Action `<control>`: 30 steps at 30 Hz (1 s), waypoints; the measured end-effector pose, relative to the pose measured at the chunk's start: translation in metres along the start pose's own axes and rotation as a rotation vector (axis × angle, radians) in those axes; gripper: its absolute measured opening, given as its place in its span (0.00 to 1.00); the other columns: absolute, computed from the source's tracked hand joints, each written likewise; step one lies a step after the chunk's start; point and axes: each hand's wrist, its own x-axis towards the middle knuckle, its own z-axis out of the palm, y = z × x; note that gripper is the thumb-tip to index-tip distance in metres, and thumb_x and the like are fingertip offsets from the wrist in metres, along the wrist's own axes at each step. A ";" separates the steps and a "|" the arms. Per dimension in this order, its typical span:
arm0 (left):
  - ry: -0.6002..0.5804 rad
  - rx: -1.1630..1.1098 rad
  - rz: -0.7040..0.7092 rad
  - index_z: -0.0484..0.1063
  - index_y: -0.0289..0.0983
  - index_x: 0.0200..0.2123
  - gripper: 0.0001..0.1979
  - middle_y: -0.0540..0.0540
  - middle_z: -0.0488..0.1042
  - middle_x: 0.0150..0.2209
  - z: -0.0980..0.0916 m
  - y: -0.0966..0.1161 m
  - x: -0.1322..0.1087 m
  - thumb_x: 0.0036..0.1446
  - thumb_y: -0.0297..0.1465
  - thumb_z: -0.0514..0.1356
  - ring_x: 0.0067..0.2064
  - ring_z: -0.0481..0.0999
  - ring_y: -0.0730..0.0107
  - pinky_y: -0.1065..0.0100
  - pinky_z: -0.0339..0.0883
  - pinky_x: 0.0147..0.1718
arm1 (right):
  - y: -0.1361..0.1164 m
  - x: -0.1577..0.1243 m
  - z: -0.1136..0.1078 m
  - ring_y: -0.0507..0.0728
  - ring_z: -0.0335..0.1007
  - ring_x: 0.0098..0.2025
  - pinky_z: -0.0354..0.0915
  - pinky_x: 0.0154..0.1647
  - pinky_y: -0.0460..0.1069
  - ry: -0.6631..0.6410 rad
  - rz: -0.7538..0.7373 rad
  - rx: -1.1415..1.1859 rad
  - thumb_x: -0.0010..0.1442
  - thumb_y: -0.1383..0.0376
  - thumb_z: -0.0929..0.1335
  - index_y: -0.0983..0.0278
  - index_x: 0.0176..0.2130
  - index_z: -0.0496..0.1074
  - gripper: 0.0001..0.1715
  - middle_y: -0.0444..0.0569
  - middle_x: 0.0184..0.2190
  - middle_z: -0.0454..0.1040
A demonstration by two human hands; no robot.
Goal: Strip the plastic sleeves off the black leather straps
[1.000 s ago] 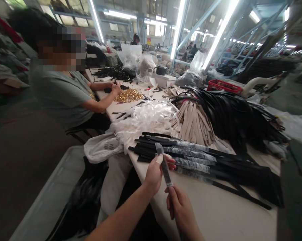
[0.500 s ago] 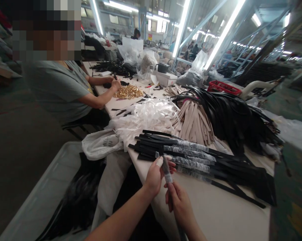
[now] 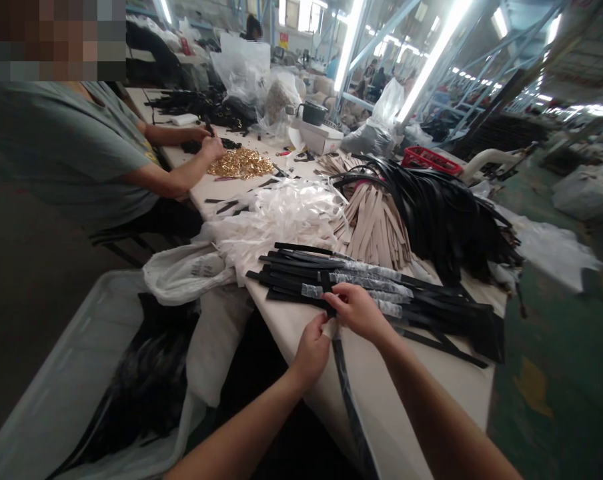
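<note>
A black strap, partly in clear plastic film, runs from my hands down toward the bottom of the view. My left hand is closed around it near its upper end, with a white covering on the thumb. Just above, my right hand pinches the strap's upper part between thumb and fingers. The strap's tip sticks up past the right fingers. Behind the hands lies a row of black straps, several with clear film wrapped round their middles.
White plastic strips are heaped on the table, beside a pile of black and beige straps. A bin with black material stands at lower left. A co-worker sits by gold-coloured metal pieces.
My right hand has moved from below my left hand to above it, onto the strap's upper end. My left hand now grips lower. The view has shifted slightly.
</note>
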 end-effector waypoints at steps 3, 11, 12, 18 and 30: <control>0.004 -0.008 0.025 0.77 0.35 0.41 0.14 0.44 0.79 0.38 -0.001 -0.001 0.003 0.63 0.38 0.57 0.40 0.75 0.62 0.65 0.66 0.42 | -0.017 0.027 -0.003 0.50 0.58 0.23 0.55 0.25 0.46 -0.042 -0.059 0.017 0.59 0.56 0.70 0.64 0.20 0.71 0.20 0.40 0.17 0.63; -0.001 0.020 0.048 0.79 0.35 0.45 0.16 0.44 0.81 0.35 -0.007 0.001 0.014 0.59 0.38 0.60 0.38 0.77 0.62 0.66 0.68 0.40 | -0.045 0.049 -0.022 0.50 0.61 0.21 0.55 0.22 0.46 0.122 -0.129 0.154 0.64 0.56 0.66 0.65 0.32 0.76 0.17 0.41 0.19 0.65; -0.005 0.023 0.028 0.79 0.35 0.45 0.16 0.43 0.80 0.35 -0.006 -0.001 0.014 0.59 0.38 0.60 0.37 0.78 0.63 0.66 0.69 0.38 | -0.048 0.052 -0.026 0.50 0.61 0.21 0.55 0.22 0.45 0.149 -0.137 0.187 0.64 0.56 0.66 0.65 0.33 0.77 0.17 0.41 0.19 0.65; 0.143 -0.163 -0.087 0.74 0.35 0.49 0.20 0.42 0.79 0.37 -0.006 -0.006 0.029 0.59 0.41 0.59 0.29 0.79 0.65 0.64 0.74 0.29 | -0.037 0.020 -0.047 0.53 0.74 0.32 0.69 0.33 0.49 0.168 -0.051 0.253 0.63 0.53 0.67 0.63 0.54 0.71 0.24 0.51 0.41 0.78; 0.221 -0.644 -0.165 0.71 0.35 0.47 0.16 0.39 0.79 0.42 0.000 0.032 0.078 0.60 0.38 0.61 0.41 0.81 0.60 0.56 0.74 0.45 | 0.055 -0.175 -0.007 0.52 0.64 0.22 0.63 0.25 0.47 -0.147 0.498 0.366 0.67 0.53 0.61 0.64 0.40 0.70 0.18 0.40 0.21 0.67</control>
